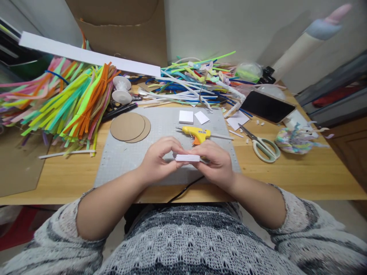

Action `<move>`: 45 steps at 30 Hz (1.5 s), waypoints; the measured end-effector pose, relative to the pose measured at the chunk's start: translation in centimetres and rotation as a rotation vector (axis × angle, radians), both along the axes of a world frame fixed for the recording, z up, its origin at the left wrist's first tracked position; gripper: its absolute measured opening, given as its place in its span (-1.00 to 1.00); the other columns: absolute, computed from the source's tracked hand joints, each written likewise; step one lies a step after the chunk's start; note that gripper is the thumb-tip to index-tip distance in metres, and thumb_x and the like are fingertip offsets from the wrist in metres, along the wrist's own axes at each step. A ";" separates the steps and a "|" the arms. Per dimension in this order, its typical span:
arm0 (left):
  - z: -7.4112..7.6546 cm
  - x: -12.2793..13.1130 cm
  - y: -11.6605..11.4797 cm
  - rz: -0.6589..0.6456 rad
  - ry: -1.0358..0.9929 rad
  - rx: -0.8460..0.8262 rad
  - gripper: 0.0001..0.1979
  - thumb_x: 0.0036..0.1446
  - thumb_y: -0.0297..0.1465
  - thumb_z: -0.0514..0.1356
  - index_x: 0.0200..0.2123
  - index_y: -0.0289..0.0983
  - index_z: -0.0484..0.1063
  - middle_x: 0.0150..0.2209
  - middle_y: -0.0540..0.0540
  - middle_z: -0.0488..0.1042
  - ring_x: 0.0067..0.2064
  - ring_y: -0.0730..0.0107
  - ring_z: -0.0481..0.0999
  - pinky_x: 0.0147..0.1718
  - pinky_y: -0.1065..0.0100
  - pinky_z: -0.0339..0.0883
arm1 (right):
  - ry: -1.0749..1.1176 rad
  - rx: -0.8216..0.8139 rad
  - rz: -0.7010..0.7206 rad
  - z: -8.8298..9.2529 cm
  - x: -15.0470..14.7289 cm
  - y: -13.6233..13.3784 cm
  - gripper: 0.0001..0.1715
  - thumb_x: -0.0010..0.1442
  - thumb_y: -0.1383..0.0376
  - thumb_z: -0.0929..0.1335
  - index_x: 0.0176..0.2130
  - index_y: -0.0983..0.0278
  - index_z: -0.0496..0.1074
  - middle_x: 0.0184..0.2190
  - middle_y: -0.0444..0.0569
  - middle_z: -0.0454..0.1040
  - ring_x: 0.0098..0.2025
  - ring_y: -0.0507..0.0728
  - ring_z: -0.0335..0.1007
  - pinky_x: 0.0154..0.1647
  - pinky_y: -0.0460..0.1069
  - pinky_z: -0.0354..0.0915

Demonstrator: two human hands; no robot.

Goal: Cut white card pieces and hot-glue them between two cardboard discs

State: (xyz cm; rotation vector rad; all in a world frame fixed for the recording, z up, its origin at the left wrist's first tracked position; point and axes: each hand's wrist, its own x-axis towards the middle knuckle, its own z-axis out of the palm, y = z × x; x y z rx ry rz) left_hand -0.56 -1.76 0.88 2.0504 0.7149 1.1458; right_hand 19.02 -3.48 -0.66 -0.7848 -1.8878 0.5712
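Between my two hands is a small stack of white foam board pieces, held edge-on above the grey cutting mat. My left hand pinches its left end between thumb and fingers. At the right end, my right hand grips it the same way. Just beyond my hands lies a yellow hot glue gun, its nozzle pointing left and a glue stick in its back. Behind it rest a white square block and a smaller white piece. Two overlapping cardboard discs lie at the mat's left.
Bundled colourful pipe cleaners fill the left side, with a spool beside them. Loose pipe cleaners pile along the back. Scissors, a phone and a fuzzy pastel bundle lie at right. A black cord crosses the front edge.
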 end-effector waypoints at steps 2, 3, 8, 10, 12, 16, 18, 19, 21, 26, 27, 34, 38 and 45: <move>0.0 0.1 0.0 0.030 -0.014 0.004 -0.83 0.03 -0.43 0.27 -0.25 -0.22 0.40 -0.28 -0.10 0.48 -0.22 0.33 0.46 -0.20 0.25 0.35 | 0.132 -0.079 0.026 -0.3 -0.2 0.1 -0.71 0.13 0.39 0.39 -0.15 0.07 0.47 -0.28 -0.16 0.56 -0.22 0.08 0.46 -0.17 0.09 0.34; -0.1 0.2 0.1 0.043 -0.018 0.011 -0.82 0.04 -0.43 0.26 -0.24 -0.23 0.39 -0.27 -0.10 0.48 -0.20 0.33 0.46 -0.19 0.25 0.34 | 0.196 -0.120 0.039 -0.4 -0.2 0.1 -0.74 0.13 0.38 0.39 -0.16 0.09 0.46 -0.26 -0.15 0.56 -0.20 0.09 0.46 -0.14 0.10 0.34; 0.0 -0.2 0.3 0.073 0.069 0.164 -0.91 0.10 -0.46 0.19 -0.27 -0.23 0.42 -0.31 -0.08 0.48 -0.23 0.35 0.46 -0.22 0.27 0.33 | 0.155 -0.114 0.041 -0.2 0.0 0.3 -0.70 0.10 0.36 0.40 -0.14 0.11 0.40 -0.17 -0.09 0.52 -0.10 0.14 0.42 -0.05 0.16 0.30; 0.1 -0.4 0.4 0.092 0.125 0.244 -0.88 0.10 -0.47 0.19 -0.25 -0.24 0.43 -0.30 -0.09 0.48 -0.22 0.34 0.46 -0.22 0.27 0.33 | 0.042 -0.021 0.010 0.1 0.2 0.3 -0.62 0.08 0.35 0.42 -0.08 0.08 0.40 -0.17 -0.10 0.52 -0.10 0.15 0.39 -0.03 0.18 0.25; 0.2 -0.5 0.4 0.087 0.138 0.283 -0.87 0.11 -0.46 0.20 -0.23 -0.24 0.43 -0.30 -0.09 0.48 -0.22 0.35 0.46 -0.21 0.27 0.33 | -0.043 0.051 -0.025 0.4 0.5 0.2 -0.62 0.10 0.36 0.41 -0.07 0.05 0.42 -0.23 -0.14 0.55 -0.15 0.14 0.39 -0.04 0.17 0.21; 0.2 -0.4 0.3 0.040 0.079 0.263 -0.84 0.09 -0.40 0.26 -0.22 -0.24 0.43 -0.31 -0.08 0.51 -0.22 0.36 0.48 -0.19 0.26 0.35 | -0.071 0.069 -0.053 0.7 0.5 0.2 -0.70 0.13 0.35 0.39 -0.12 0.07 0.45 -0.27 -0.14 0.56 -0.19 0.14 0.38 -0.09 0.15 0.19; 0.1 -0.3 0.2 0.043 0.063 0.255 -0.85 0.08 -0.39 0.27 -0.23 -0.24 0.44 -0.33 -0.07 0.52 -0.23 0.36 0.49 -0.20 0.26 0.36 | -0.100 0.072 -0.035 0.7 0.5 0.1 -0.72 0.12 0.34 0.40 -0.12 0.10 0.45 -0.28 -0.13 0.56 -0.19 0.15 0.37 -0.10 0.15 0.18; 0.1 -0.2 0.2 0.046 0.062 0.252 -0.86 0.08 -0.39 0.27 -0.24 -0.24 0.44 -0.34 -0.07 0.53 -0.24 0.36 0.50 -0.20 0.26 0.36 | -0.119 0.077 -0.027 0.7 0.5 0.1 -0.72 0.12 0.34 0.39 -0.12 0.11 0.44 -0.29 -0.13 0.56 -0.20 0.15 0.37 -0.11 0.15 0.16; -0.1 -0.1 0.1 0.045 0.056 0.239 -0.87 0.08 -0.39 0.27 -0.26 -0.24 0.45 -0.35 -0.07 0.53 -0.25 0.36 0.50 -0.22 0.26 0.37 | -0.137 0.090 -0.025 0.8 0.4 0.0 -0.71 0.12 0.35 0.39 -0.12 0.11 0.45 -0.32 -0.14 0.55 -0.22 0.14 0.38 -0.12 0.14 0.14; -0.3 0.1 -0.2 0.028 -0.007 0.193 -0.88 0.05 -0.44 0.29 -0.29 -0.27 0.45 -0.38 -0.08 0.52 -0.30 0.37 0.48 -0.27 0.28 0.37 | -0.113 0.077 -0.051 0.9 0.3 -0.4 -0.71 0.13 0.38 0.38 -0.14 0.08 0.47 -0.39 -0.17 0.53 -0.30 0.10 0.38 -0.17 0.12 0.12; -0.4 0.2 -0.2 0.024 -0.011 0.186 -0.88 0.05 -0.45 0.29 -0.30 -0.27 0.45 -0.38 -0.08 0.52 -0.30 0.38 0.48 -0.28 0.29 0.37 | -0.119 0.067 -0.052 0.9 0.3 -0.4 -0.71 0.13 0.38 0.38 -0.14 0.08 0.48 -0.39 -0.17 0.53 -0.31 0.10 0.39 -0.17 0.12 0.12; -0.7 0.7 -0.1 0.114 -0.053 0.017 -0.82 0.04 -0.42 0.29 -0.26 -0.25 0.40 -0.30 -0.08 0.46 -0.23 0.36 0.45 -0.21 0.27 0.34 | 0.186 -0.215 -0.042 0.3 -0.2 0.1 -0.82 0.15 0.31 0.38 -0.20 0.07 0.50 -0.28 -0.14 0.54 -0.19 0.11 0.42 -0.09 0.13 0.26; -1.1 0.6 0.4 0.109 -0.087 -0.117 -0.90 0.09 -0.42 0.24 -0.30 -0.26 0.39 -0.28 -0.10 0.47 -0.18 0.32 0.47 -0.13 0.21 0.33 | 0.240 -0.264 -0.024 0.1 -0.1 0.7 -0.83 0.13 0.31 0.40 -0.21 0.10 0.48 -0.22 -0.11 0.50 -0.09 0.11 0.39 0.00 0.13 0.27; -1.5 0.4 0.4 0.041 -0.059 -0.182 -0.92 0.09 -0.47 0.22 -0.29 -0.25 0.40 -0.26 -0.10 0.52 -0.16 0.31 0.50 -0.10 0.19 0.34 | -0.021 0.010 -0.065 1.0 0.5 0.1 -0.74 0.10 0.35 0.42 -0.17 0.10 0.45 -0.27 -0.13 0.51 -0.18 0.12 0.40 -0.08 0.14 0.20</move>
